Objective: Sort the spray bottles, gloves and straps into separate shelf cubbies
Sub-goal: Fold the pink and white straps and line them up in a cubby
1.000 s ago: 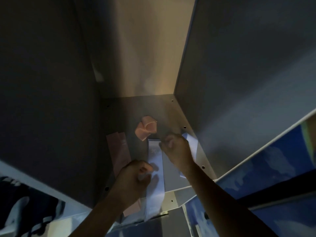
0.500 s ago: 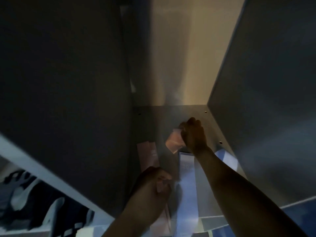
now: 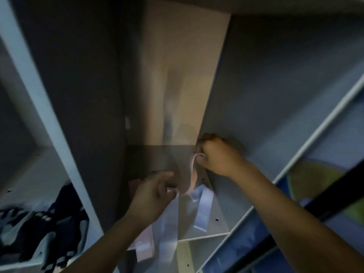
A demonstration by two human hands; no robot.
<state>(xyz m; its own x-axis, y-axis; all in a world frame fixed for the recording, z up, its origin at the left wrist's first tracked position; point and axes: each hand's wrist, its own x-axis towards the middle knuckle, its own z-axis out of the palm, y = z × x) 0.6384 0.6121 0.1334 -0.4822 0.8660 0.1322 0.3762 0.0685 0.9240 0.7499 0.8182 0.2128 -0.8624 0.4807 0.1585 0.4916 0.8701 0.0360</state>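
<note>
Gloves (image 3: 49, 229), dark w/ pale patches, sit in next cubby, well left of left hand (image 3: 151, 196). That hand half-open, holding nothing; should pin blue straps (image 3: 202, 209) flat below it. Right hand (image 3: 216, 156) closed, pinching pink strap (image 3: 192, 174), which dangles limp; lay it down w/o snagging.

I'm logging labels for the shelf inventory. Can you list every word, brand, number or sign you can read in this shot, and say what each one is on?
None can be read.
Pale blue strap: a faint patch near its end, too blurred to tell if it is print.
Pink strap: no legible marking.
Dark gloves in the left cubby: light patches only, no letters made out.
Shelf panels: bare apart from small holes.
</note>
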